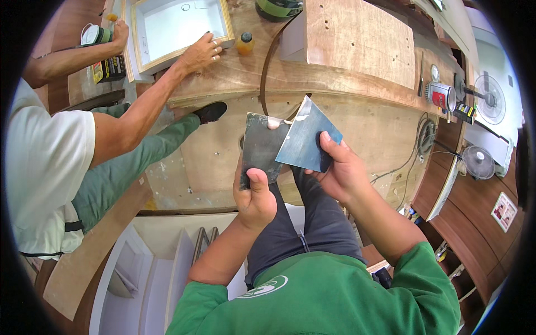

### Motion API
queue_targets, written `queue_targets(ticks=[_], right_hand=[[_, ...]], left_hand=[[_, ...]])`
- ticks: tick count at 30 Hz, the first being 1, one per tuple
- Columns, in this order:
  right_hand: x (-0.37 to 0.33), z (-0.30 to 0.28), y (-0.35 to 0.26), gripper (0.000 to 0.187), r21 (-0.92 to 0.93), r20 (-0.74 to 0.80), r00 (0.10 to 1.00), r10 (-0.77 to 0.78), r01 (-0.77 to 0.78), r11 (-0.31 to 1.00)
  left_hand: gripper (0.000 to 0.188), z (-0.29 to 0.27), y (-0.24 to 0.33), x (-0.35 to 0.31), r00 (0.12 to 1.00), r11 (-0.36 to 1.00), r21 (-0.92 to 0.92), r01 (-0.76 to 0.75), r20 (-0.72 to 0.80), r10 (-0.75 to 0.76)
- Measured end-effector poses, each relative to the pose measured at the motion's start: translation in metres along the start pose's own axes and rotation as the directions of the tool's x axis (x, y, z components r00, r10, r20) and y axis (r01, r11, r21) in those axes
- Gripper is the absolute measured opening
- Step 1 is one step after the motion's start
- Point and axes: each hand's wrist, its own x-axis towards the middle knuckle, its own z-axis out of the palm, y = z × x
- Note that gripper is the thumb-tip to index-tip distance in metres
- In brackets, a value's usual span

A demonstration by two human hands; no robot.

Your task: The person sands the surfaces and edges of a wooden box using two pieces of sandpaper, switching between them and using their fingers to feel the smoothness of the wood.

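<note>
My left hand [258, 205] is closed on a dark, flat rectangular plate [260, 146], its thumb pressed on the near corner. A dab of pale putty [274, 123] sits by the plate's far edge. In my right hand [345, 174] is a thin blue putty spreader [303, 140], pinched under the thumb, with a whitish smear near its far corner. The spreader overlaps the right side of the plate. Both are held above the wooden bench's lower board, in front of my legs.
To the left, a co-worker's hand [202, 54] rests on a wood-edged white drawer box [227, 21]. An orange-filled bottle [244, 44] stands beside it. A wooden panel box [357, 33] lies on the bench [223, 75]. A red-and-white can [440, 96] and fans [478, 162] are at right.
</note>
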Motion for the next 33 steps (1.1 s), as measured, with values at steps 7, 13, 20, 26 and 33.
queue_targets(ticks=[7, 13, 20, 26, 33], right_hand=[[0.008, 0.001, 0.008, 0.031, -0.032, 0.033, 0.999, 0.033, -0.032, 0.999], [0.011, 0.018, 0.01, 0.035, -0.072, 0.048, 0.998, 0.043, -0.039, 0.997], [0.011, 0.022, 0.005, 0.031, -0.105, 0.096, 0.994, 0.056, -0.046, 0.993], [-0.002, 0.022, -0.022, 0.047, -0.012, 0.229, 0.973, -0.006, 0.009, 1.0], [-0.021, -0.024, -0.061, 0.047, -0.02, 0.215, 0.973, -0.085, 0.092, 0.996]], left_hand=[[0.054, -0.004, 0.01, 0.0, 0.998, 0.962, 0.268, -0.054, 0.048, 0.043], [0.057, -0.006, 0.011, -0.007, 0.998, 0.961, 0.274, -0.018, 0.068, 0.0], [0.053, -0.032, 0.011, -0.002, 0.975, 0.821, 0.542, -0.176, 0.211, 0.07], [0.048, -0.051, 0.007, -0.008, 0.924, 0.689, 0.684, -0.241, 0.378, -0.052], [0.038, -0.031, -0.026, 0.011, 0.846, 0.808, 0.249, 0.533, -0.18, -0.502]])
